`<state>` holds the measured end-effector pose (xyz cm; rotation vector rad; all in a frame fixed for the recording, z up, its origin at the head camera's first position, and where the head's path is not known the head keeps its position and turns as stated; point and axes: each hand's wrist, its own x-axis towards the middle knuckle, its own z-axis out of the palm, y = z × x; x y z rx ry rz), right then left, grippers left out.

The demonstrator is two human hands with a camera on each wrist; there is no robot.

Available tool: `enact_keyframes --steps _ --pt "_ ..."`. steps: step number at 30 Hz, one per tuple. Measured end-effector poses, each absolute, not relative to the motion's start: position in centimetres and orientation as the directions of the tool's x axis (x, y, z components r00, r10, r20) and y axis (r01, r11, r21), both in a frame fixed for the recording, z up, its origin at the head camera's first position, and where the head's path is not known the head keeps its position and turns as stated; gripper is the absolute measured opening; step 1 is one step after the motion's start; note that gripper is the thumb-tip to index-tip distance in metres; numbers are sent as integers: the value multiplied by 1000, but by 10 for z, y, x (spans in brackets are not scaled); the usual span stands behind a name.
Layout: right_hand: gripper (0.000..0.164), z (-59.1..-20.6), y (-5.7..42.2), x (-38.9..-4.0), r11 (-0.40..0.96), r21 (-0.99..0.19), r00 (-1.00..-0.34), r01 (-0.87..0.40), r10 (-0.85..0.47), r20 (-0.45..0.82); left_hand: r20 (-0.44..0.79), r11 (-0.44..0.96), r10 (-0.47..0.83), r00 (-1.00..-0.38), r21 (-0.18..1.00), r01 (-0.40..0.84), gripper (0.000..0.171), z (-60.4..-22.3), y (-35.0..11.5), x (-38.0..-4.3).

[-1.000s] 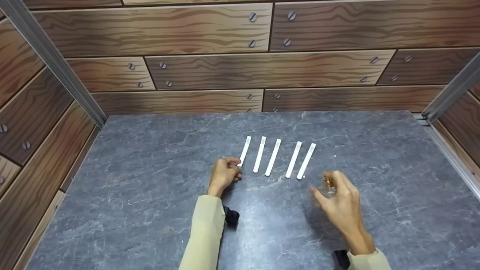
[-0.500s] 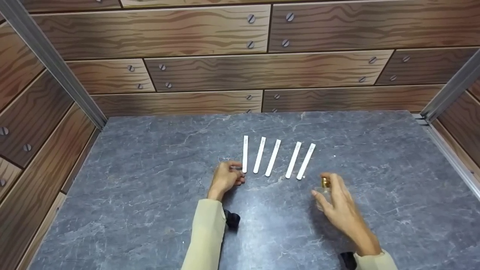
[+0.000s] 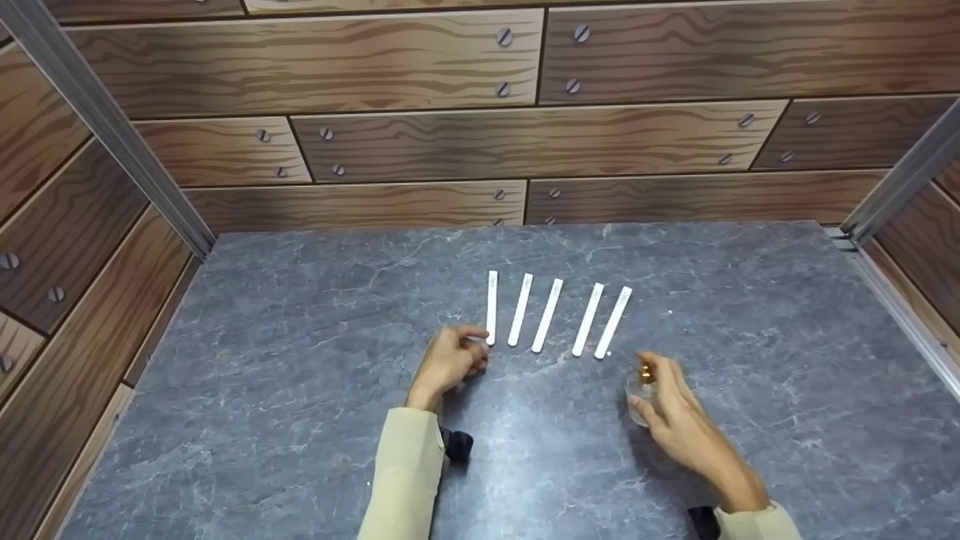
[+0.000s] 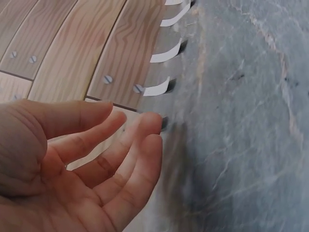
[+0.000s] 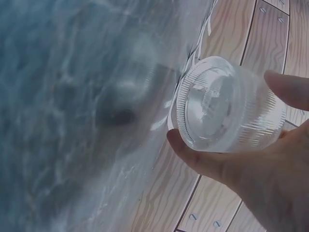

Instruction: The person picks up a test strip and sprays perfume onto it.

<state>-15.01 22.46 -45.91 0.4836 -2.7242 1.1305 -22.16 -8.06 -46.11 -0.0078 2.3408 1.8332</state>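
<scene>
My left hand (image 3: 446,364) is beside the lower end of the leftmost white paper strip (image 3: 492,304), its fingers loosely bent. Nothing sits between those fingers (image 4: 145,145) in the left wrist view; whether a fingertip touches the strip I cannot tell. My right hand (image 3: 686,424) grips a clear round perfume bottle (image 5: 212,108) with ribbed sides, held above the table. One finger lies at its gold top (image 3: 646,373), and the thumb is on the glass. The bottle's base faces the right wrist camera.
Several more white strips, among them the rightmost strip (image 3: 613,322), lie slanted in a row on the grey marbled table (image 3: 300,360). Wood-patterned panels (image 3: 420,60) stand behind and at the sides, with metal posts (image 3: 127,142) at the corners.
The leftmost strip has turned from slanted to nearly straight up and down. My left hand has drawn slightly back from it. My right hand has brought the bottle a little left and nearer.
</scene>
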Motion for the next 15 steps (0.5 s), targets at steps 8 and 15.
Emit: enact_keyframes --steps 8,15 --pt "63 -462 230 -150 694 -617 -928 -371 -259 267 -58 289 143 -988 957 -14 27 -458 -86 -210" --pt "64 -464 236 -148 695 -612 -926 -377 -280 253 54 422 127 -990 901 103 26 -457 -98 -196"
